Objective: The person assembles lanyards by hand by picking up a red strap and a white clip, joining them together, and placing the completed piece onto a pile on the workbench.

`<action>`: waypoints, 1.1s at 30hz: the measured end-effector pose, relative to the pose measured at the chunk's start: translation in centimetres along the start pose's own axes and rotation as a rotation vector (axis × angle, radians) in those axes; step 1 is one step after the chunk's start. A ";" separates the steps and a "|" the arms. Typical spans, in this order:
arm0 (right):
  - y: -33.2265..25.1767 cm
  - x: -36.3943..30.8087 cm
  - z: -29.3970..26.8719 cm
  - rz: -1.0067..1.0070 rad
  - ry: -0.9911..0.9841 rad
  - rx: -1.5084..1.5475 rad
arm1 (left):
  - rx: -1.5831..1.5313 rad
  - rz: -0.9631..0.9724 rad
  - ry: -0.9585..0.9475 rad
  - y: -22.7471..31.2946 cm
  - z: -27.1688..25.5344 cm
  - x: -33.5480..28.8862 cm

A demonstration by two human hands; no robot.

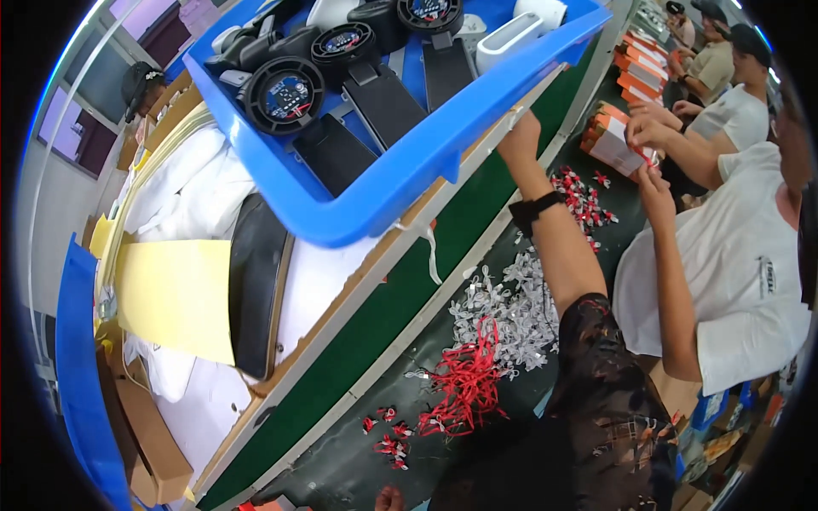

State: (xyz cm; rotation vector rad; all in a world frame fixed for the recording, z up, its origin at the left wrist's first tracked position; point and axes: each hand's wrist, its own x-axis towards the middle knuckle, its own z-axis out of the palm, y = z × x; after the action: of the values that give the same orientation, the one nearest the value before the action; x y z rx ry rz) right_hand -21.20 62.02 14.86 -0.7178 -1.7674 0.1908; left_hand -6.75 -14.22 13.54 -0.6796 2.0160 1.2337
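Observation:
My right hand [521, 143], with a black band [537, 210] on the wrist, reaches up to the edge of the raised shelf [409, 223], just below the rim of a blue plastic bin [332, 226]. Its fingers are mostly hidden there, so what they hold, if anything, does not show. Of my left hand [389, 499] only a bit shows at the lower edge, near small red tied cable bundles [392, 447]. Red cords [467, 387] lie heaped beside a pile of white tied cables [511, 311] on the dark table. Black round parts with circuit boards [284, 95] fill the bin.
A green belt [349, 392] runs alongside the shelf. White cloth [192, 192], a yellow sheet [175, 294] and a cardboard box [153, 434] are at left. Several people work at right, one in a white shirt [716, 264], near orange-and-white boxes [609, 140].

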 end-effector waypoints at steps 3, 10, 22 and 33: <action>4.3 0.7 3.9 0.387 -0.002 0.457 | -0.070 -0.125 -0.047 -5.8 -2.8 0.8; -0.9 -4.0 -4.6 0.216 -0.046 -0.165 | -0.051 -0.179 -0.015 -2.8 -0.6 -3.1; -10.7 -34.1 -33.0 1.138 -0.755 0.317 | 0.059 0.166 -0.307 -2.2 -0.7 1.1; -11.8 -41.8 -30.3 0.586 -1.174 -0.310 | 0.217 0.342 -0.456 -8.2 -0.1 0.0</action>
State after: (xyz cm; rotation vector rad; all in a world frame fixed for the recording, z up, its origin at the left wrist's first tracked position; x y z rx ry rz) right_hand 8.59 22.42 -3.84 -1.5422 -2.6553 0.8877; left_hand -0.84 -17.74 9.00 0.0589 1.8771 1.1995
